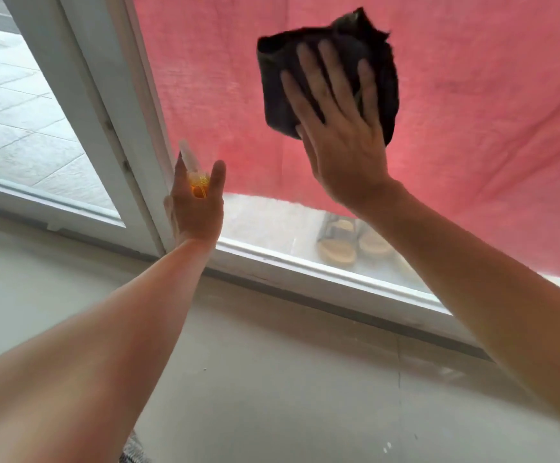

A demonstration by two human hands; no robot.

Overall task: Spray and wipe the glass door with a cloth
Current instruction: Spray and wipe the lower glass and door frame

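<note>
A dark cloth (377, 61) lies flat against the glass door (272, 225), high in the pane. My right hand (342, 128) presses on the cloth with straight, spread fingers. Lower and to the left, my left hand (195, 205) grips a small spray bottle (198, 185) with orange liquid and a pale nozzle, held close to the white door frame (145, 128). Most of the bottle is hidden behind my fingers.
A pink fabric (472, 95) hangs on the far side of the glass, covering most of the pane. A pair of sandals (348, 242) stands outside below it. To the left is another pane (21, 111) showing grey paving. Pale floor lies beneath my arms.
</note>
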